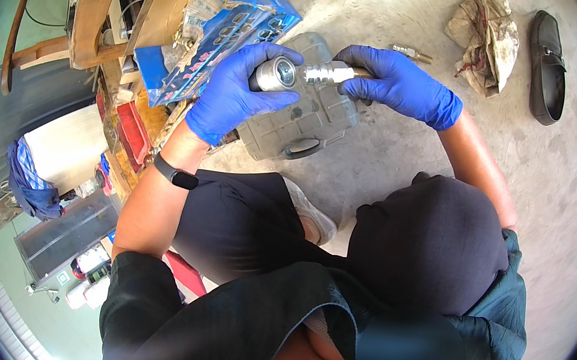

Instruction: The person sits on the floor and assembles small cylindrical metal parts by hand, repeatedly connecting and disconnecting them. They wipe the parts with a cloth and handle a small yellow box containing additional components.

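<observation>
Both my hands wear blue gloves and are raised over a grey plastic case (pixel 260 132) on the floor. My left hand (pixel 231 92) is closed around a short silver metal cylinder (pixel 273 76), its hollow round end facing up and to the right. My right hand (pixel 392 84) pinches a slim metal fitting (pixel 323 74) with a ridged silver body and a duller stem, held sideways. The fitting's silver end points at the cylinder's open end; I cannot tell if they touch.
A torn blue cardboard box (pixel 231 34) stands beside my left hand. A similar metal fitting (pixel 413 54) lies on the concrete floor beyond my right hand. Further right are a stained crumpled cloth (pixel 483 38) and a black shoe (pixel 547 72). Wooden furniture (pixel 97 2) stands at left.
</observation>
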